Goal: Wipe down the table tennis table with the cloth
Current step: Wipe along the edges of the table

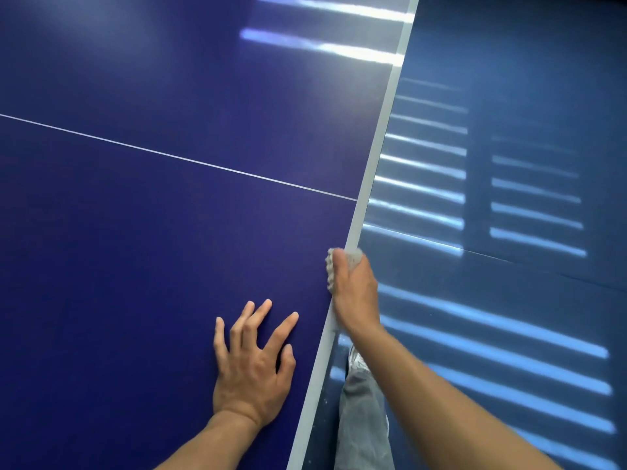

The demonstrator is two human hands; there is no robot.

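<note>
The dark blue table tennis table (152,232) fills the left and middle of the head view, with a thin white centre line across it and a pale edge band running from top right to the bottom. My right hand (353,293) grips a small grey nubbly cloth (330,271) wrapped over that edge band. Most of the cloth is hidden under the fingers. My left hand (252,361) lies flat on the tabletop near the edge, fingers spread and straight, holding nothing.
Right of the table edge lies a glossy blue floor (509,300) with bright striped light reflections. My grey trouser leg (363,418) stands close beside the table edge, below my right forearm.
</note>
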